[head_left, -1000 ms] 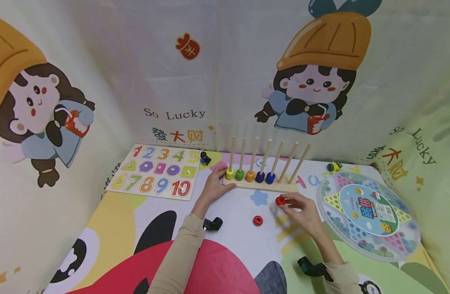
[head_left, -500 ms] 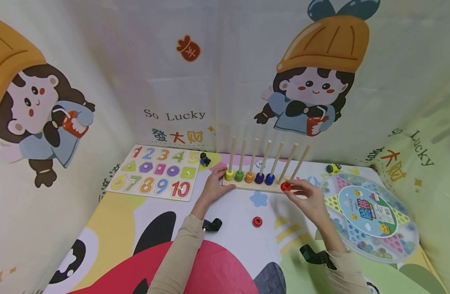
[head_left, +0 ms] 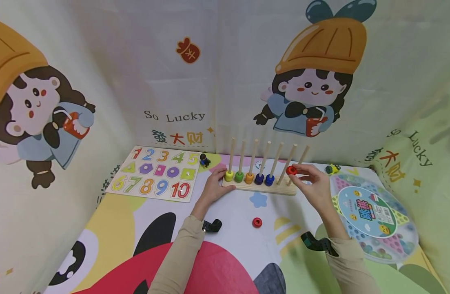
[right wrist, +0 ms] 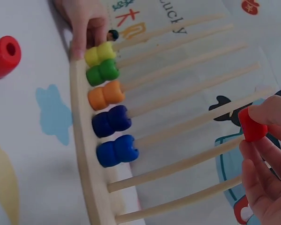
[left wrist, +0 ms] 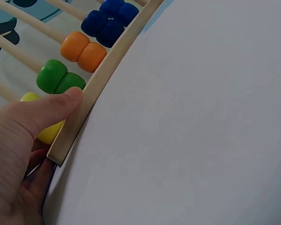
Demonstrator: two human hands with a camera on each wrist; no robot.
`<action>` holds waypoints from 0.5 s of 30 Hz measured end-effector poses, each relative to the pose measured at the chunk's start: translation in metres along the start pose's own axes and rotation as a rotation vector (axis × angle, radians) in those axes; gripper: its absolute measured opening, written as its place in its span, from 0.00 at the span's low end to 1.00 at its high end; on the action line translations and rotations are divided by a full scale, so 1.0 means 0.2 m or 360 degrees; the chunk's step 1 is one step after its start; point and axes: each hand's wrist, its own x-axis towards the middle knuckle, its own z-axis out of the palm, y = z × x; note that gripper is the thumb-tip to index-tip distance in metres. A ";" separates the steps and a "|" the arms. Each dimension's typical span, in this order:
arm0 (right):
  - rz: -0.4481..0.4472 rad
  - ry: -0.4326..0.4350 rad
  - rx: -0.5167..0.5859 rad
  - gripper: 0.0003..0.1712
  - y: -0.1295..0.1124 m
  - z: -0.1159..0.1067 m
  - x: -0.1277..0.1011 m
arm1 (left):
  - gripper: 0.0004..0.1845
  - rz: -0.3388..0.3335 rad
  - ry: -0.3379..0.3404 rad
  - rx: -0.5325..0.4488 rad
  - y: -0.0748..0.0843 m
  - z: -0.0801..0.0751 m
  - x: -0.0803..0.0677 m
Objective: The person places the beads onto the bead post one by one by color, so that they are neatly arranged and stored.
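Note:
My left hand (head_left: 211, 187) grips the left end of a wooden peg rack (head_left: 259, 188), its thumb lying along the base's front edge in the left wrist view. Up beside the two right-hand pegs, which carry no beads, my right hand (head_left: 315, 187) pinches a red bead (right wrist: 254, 125) between thumb and fingers. In the right wrist view the bead overlaps the upper part of a bare peg (right wrist: 187, 161). Pairs of yellow (right wrist: 99, 54), green (right wrist: 103, 71), orange (right wrist: 106, 94), dark blue (right wrist: 111, 120) and blue beads (right wrist: 117, 151) sit low on the other pegs. Another red bead (head_left: 257, 222) lies in front of the rack.
A number puzzle board (head_left: 153, 173) lies at left, with a small dark figurine (head_left: 205, 160) at its corner. At right is a round marble board game (head_left: 375, 216), a small yellow-green toy (head_left: 333, 168) behind it. Printed cloth (head_left: 232, 81) hangs behind the table.
My right hand has lifted the red bead up and to the right, from in front of the rack to beside the right-hand pegs. The left hand stays on the rack's end.

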 end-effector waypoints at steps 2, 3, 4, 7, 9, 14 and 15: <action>-0.0024 0.0050 0.0012 0.17 -0.01 0.00 0.02 | 0.37 0.0000 0.0002 -0.0005 0.00 0.00 0.00; -0.0022 0.0081 0.0003 0.17 -0.01 0.00 0.03 | 0.37 -0.0004 0.0000 -0.0005 0.00 0.00 0.00; -0.0014 0.0112 -0.0013 0.17 -0.02 0.00 0.04 | 0.37 -0.0010 0.0000 -0.0007 0.00 0.00 0.00; 0.0015 0.0197 -0.0035 0.18 -0.05 -0.01 0.06 | 0.37 -0.0034 -0.0003 -0.0007 0.01 0.00 0.00; 0.0035 0.0247 -0.0044 0.18 -0.06 -0.01 0.08 | 0.37 -0.0045 -0.0001 -0.0004 0.01 0.00 0.00; 0.0002 0.0352 -0.0005 0.19 -0.10 -0.01 0.15 | 0.37 -0.0041 0.0000 0.0016 0.00 0.00 0.00; -0.0005 0.0367 -0.0020 0.19 -0.11 -0.02 0.16 | 0.37 -0.0039 0.0000 0.0021 0.00 0.00 0.00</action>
